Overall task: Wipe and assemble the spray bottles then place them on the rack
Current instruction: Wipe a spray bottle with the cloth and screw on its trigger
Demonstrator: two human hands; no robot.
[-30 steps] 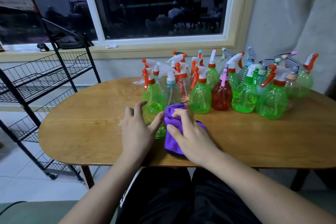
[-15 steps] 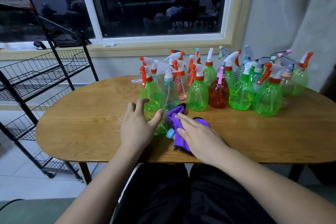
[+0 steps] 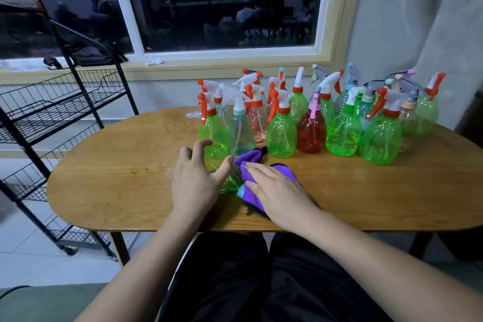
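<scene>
A green spray bottle [image 3: 230,182] lies on its side near the front of the wooden table [image 3: 117,180], its light-blue neck ring pointing toward me. My left hand [image 3: 196,180] rests on the bottle's body with fingers spread. My right hand [image 3: 277,193] presses a purple cloth [image 3: 248,159] flat over the bottle's neck end. Several assembled spray bottles stand in a cluster at the back of the table, mostly green [image 3: 281,133], one red [image 3: 311,133], one clear blue [image 3: 241,133].
A black wire rack [image 3: 52,104] with tiered baskets stands to the left of the table. A window and its sill run behind. A grey wall is at the right. My dark-trousered legs are under the table's front edge.
My right hand with the cloth has slid toward me along the bottle, uncovering the blue neck ring. My left hand's fingers have lifted and spread.
</scene>
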